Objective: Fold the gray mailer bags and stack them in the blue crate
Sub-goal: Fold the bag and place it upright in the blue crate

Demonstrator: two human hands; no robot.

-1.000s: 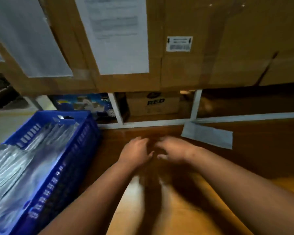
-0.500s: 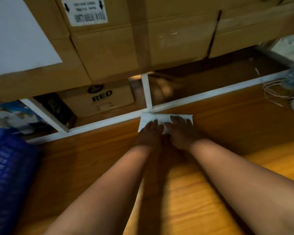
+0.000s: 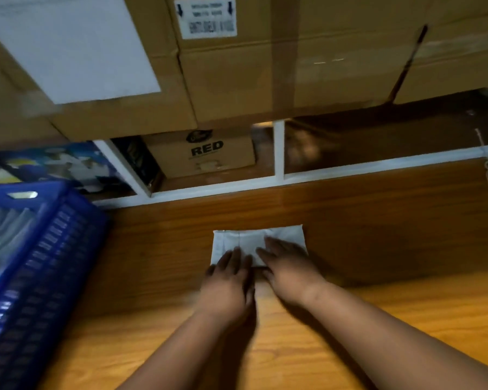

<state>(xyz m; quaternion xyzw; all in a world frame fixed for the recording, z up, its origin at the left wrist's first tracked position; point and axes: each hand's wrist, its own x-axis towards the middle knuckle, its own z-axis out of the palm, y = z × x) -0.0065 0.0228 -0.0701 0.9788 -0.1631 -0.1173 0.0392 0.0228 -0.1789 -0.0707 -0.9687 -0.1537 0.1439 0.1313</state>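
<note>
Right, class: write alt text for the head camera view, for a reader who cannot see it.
Both hands, left hand and right hand, press flat on a folded gray mailer bag on a wooden floor. A blue crate stands to the left, cardboard boxes behind.

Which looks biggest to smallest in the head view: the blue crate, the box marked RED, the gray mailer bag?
1. blue crate, though it is cut off by the frame and nearest the camera.
2. box marked RED, farther back.
3. gray mailer bag, partly covered by both hands; close to the box, so unsure.
</note>
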